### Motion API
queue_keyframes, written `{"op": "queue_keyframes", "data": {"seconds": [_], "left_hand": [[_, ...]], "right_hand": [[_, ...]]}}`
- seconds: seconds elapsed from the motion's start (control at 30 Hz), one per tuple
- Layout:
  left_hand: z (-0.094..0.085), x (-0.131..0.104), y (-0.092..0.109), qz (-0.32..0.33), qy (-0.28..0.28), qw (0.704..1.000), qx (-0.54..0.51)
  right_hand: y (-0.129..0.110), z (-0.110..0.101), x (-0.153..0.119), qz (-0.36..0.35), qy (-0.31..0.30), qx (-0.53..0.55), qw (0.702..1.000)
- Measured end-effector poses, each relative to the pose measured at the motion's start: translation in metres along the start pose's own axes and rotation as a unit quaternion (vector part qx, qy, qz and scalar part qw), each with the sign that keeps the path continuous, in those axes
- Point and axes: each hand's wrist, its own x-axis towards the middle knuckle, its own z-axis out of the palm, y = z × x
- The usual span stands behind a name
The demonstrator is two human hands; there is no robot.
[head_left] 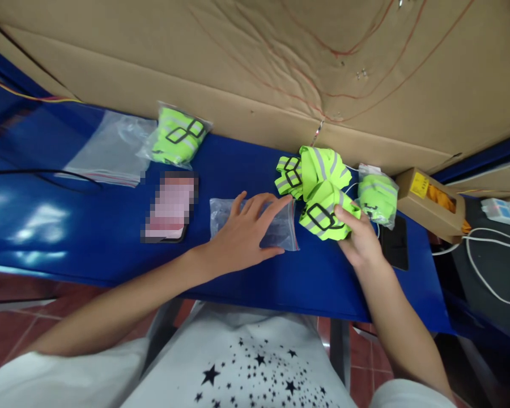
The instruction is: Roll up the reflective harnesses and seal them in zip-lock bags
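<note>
My right hand (359, 235) grips a folded neon-yellow reflective strap bundle (325, 215) with grey stripes and a black buckle, thumb on top. Flat on the table under my left hand (249, 226) lies a clear zip bag (280, 226), its red-lined opening toward the right. The left fingers are spread, and nothing is gripped in them; whether they press on the plastic I cannot tell. Behind the held bundle sit more loose neon bundles (323, 167), partly overlapped by it.
On the blue table (255, 289) are a bagged neon bundle (178, 139), a stack of clear bags (110, 150) and a phone (170, 207) at left. Another bagged bundle (378, 195), a dark phone (395, 243), a cardboard box (429, 201) and white cables stand right. Cardboard (238, 102) lines the back.
</note>
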Motion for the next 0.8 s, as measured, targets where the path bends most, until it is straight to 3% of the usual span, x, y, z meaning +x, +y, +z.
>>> {"op": "queue_keyframes", "data": {"seconds": [0.2, 0.4, 0.6, 0.8], "left_hand": [[0.005, 0.0, 0.0, 0.01, 0.055, 0.998, 0.017], [0.013, -0.002, 0.0, 0.02, 0.026, 0.998, 0.046], [0.016, 0.001, 0.004, -0.024, -0.019, 0.999, 0.01], [0.015, -0.001, 0.005, -0.018, -0.031, 0.999, -0.022]], "right_hand": [[0.002, 0.011, -0.011, -0.026, -0.023, -0.111, 0.993], [0.001, 0.014, -0.015, -0.141, -0.035, -0.295, 0.944], [0.004, 0.022, -0.019, -0.121, -0.066, -0.318, 0.938], [0.0, 0.02, -0.022, -0.091, -0.125, -0.327, 0.932]]}}
